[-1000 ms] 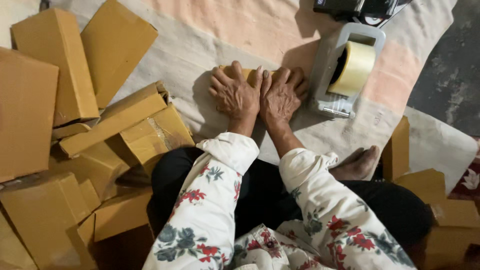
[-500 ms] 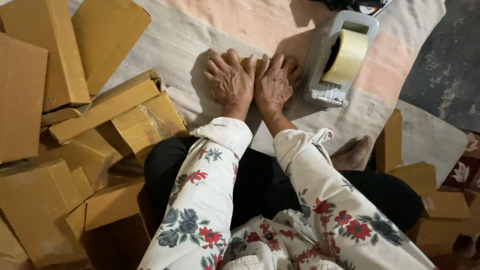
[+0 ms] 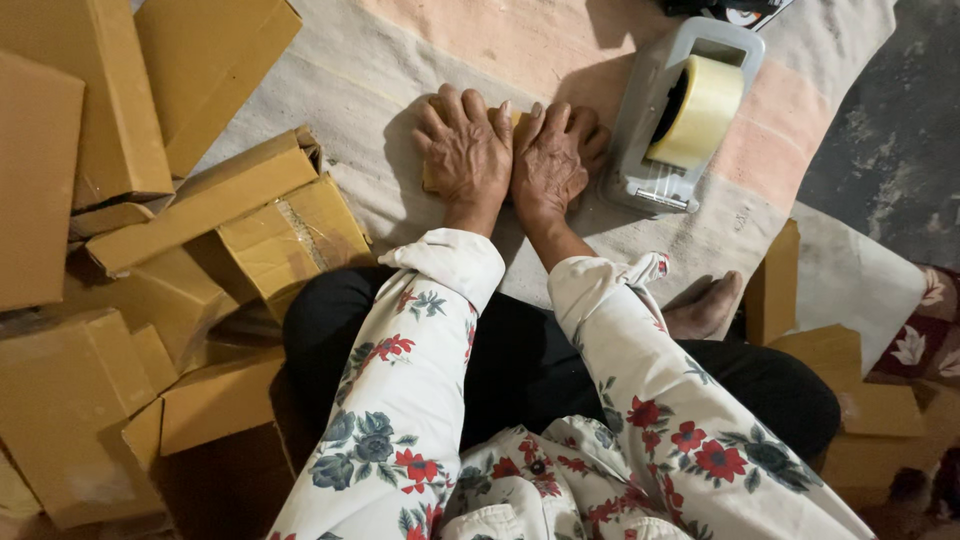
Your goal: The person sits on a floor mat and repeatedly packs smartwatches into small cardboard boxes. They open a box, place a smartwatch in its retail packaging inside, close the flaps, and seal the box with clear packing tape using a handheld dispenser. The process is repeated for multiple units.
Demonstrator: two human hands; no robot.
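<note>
Box (image 3: pixel 432 178), small and tan, almost hidden under both hands on the cloth (image 3: pixel 350 90). Left hand (image 3: pixel 468 155) and right hand (image 3: pixel 552 160) flat side by side, fingers spread, pressing down, gripping nothing. Tape dispenser (image 3: pixel 672 120) just right, holding a clear tape roll (image 3: pixel 700 110). Cardboard boxes (image 3: pixel 150 250) piled left, flaps shut, contents unseen. Bare dark floor (image 3: pixel 890 130) past the cloth's right edge.

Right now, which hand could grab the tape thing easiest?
Probably the right hand. It lies right beside the grey tape dispenser, its fingers almost at the base. The left hand presses the small cardboard box on the far side, further from it.
</note>
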